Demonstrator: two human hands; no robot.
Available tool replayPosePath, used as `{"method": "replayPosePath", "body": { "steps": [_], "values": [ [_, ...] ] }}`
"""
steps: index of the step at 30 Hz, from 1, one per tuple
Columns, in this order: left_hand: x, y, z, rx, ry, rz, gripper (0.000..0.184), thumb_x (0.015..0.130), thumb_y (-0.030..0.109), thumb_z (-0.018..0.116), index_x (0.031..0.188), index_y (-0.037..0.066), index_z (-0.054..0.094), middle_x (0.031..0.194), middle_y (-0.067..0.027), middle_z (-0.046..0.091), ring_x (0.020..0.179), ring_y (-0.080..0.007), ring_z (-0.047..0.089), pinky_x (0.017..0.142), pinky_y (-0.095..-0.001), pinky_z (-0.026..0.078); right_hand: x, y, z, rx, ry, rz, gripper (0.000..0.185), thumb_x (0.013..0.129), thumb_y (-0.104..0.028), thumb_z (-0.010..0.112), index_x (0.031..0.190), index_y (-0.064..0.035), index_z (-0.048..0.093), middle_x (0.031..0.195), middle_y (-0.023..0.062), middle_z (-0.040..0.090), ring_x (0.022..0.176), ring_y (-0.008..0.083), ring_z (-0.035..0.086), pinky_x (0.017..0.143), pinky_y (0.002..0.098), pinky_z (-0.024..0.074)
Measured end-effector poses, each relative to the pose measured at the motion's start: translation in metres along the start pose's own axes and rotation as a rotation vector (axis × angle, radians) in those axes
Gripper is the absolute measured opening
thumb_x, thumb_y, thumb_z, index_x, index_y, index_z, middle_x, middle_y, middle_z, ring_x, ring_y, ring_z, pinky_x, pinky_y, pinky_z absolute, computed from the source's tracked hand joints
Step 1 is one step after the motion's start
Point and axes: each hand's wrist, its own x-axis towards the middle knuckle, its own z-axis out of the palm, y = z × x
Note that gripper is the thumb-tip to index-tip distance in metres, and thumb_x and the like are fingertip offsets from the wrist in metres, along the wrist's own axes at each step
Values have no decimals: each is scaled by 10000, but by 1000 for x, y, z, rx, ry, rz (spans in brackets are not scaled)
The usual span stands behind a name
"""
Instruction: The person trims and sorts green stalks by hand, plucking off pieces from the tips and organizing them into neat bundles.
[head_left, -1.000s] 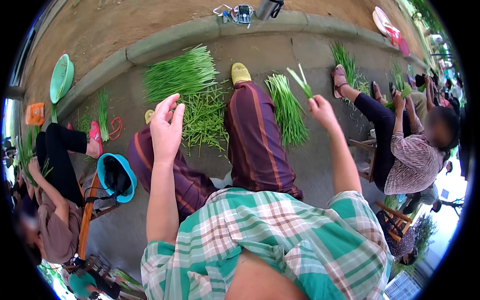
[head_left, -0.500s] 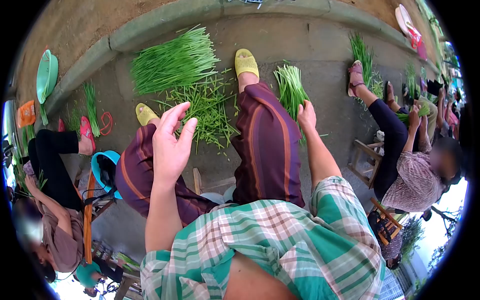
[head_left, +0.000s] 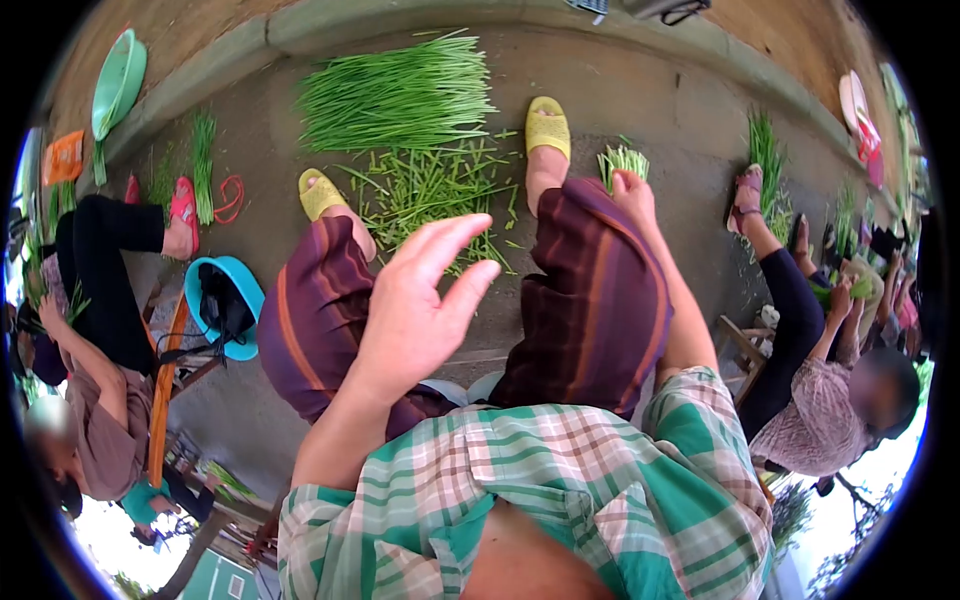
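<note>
My left hand (head_left: 425, 295) hangs over the lap, thumb and fingers apart, holding nothing. Beyond my right knee, my right hand (head_left: 634, 196) has its fingers curled on a bundle of long green stalks (head_left: 622, 160) like garlic scapes. The pale ends show past the fingers; the knee and hand hide the rest. A large pile of neatly aligned green stalks (head_left: 395, 95) lies on the ground ahead. Short cut pieces of stalk (head_left: 430, 190) are scattered just this side of it, between my yellow slippers (head_left: 547, 128).
A concrete kerb (head_left: 380, 22) curves along the far side. At left are a blue basin (head_left: 240, 345) with a black item inside, a green basin (head_left: 120, 85) and a seated person (head_left: 110, 400). Another seated person (head_left: 825, 405) handles stalks at right, near more green stalks (head_left: 765, 150).
My left hand has moved right across the lap. My right hand has shifted onto the bundle near its pale ends, and less of the bundle shows. The view has turned slightly.
</note>
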Motion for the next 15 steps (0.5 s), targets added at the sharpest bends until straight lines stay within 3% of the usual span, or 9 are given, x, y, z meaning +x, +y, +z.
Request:
{"method": "replayPosePath", "body": {
  "steps": [5,7,9,12,15],
  "values": [
    [-8,5,-14,-10,-28,42,369,874,77,688,1227,-2,612,1158,-128,648,1027,-208,627,913,-313,487,65,-117,-15,-69,-231,-374,281,903,-274,611,1066,-63,699,945,167,713,884,311,692,805,392,536],
    [-11,6,-21,-24,-30,50,371,867,80,692,1224,7,614,1155,-144,645,1042,-251,631,914,-331,490,70,-182,-19,-133,-276,-481,268,895,-269,615,1053,-73,705,938,162,713,884,318,688,802,397,536],
    [-14,4,-26,-21,-30,69,380,861,89,696,1223,13,613,1159,-162,636,1065,-306,623,919,-359,490,76,-229,-9,-335,-409,-714,233,897,-236,624,1036,-72,712,918,123,716,840,266,685,771,366,534],
    [-18,4,-36,-22,-46,61,386,864,121,701,1226,26,606,1162,-169,629,1064,-333,613,915,-383,493,74,-278,25,-545,-578,-795,206,866,-239,632,986,-97,719,947,116,719,883,308,681,799,404,536],
    [-21,0,-46,-40,-41,47,390,862,132,705,1223,25,603,1165,-171,627,1060,-340,612,908,-393,496,78,-270,89,-629,-617,-750,190,821,-251,631,939,-141,732,904,117,721,875,314,687,797,421,550]
  ]
}}
